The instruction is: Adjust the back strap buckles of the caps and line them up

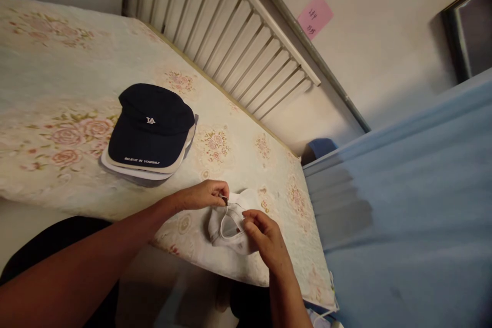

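A white cap (215,226) lies near the table's front edge, its back opening and strap facing me. My left hand (207,195) pinches the strap near a small dark buckle (225,201) on the left side of the opening. On the opposite side my right hand (264,233) has its thumb and fingers closed on the cap's strap or edge; the exact spot is partly hidden by the fingers. To the left rests a stack of caps, with a navy cap (154,136) on top and paler brims showing below it.
The table wears a floral cloth (215,146). A white radiator (230,36) runs along the wall behind it. A blue curtain (403,205) hangs at the right, near a dark blue item (322,147). A pink note (315,16) is on the wall.
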A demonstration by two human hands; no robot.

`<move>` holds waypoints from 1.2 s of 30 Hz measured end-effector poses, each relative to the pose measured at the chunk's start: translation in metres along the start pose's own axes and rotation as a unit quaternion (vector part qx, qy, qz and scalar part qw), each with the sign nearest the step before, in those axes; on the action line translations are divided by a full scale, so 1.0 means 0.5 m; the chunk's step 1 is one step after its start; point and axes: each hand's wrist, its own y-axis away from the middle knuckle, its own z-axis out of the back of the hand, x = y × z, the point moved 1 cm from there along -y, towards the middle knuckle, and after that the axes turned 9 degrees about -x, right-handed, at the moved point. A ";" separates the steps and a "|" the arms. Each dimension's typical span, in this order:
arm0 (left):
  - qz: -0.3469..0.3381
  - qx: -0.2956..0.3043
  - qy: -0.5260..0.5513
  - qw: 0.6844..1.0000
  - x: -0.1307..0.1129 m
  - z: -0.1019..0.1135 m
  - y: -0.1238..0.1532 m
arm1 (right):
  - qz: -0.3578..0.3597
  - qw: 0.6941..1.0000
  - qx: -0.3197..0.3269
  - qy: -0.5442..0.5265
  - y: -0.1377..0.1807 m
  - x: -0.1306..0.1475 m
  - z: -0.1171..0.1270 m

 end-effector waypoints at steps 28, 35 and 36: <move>-0.077 -0.011 -0.045 0.996 0.003 -0.017 0.008 | 0.254 0.907 -0.029 0.333 -0.064 0.025 -0.097; -0.080 -0.045 -0.070 0.993 -0.005 -0.024 0.015 | 0.243 0.946 -0.076 0.200 -0.069 -0.004 -0.087; -0.076 -0.052 -0.074 0.993 -0.005 -0.025 0.016 | 0.242 0.947 -0.085 0.192 -0.069 -0.006 -0.087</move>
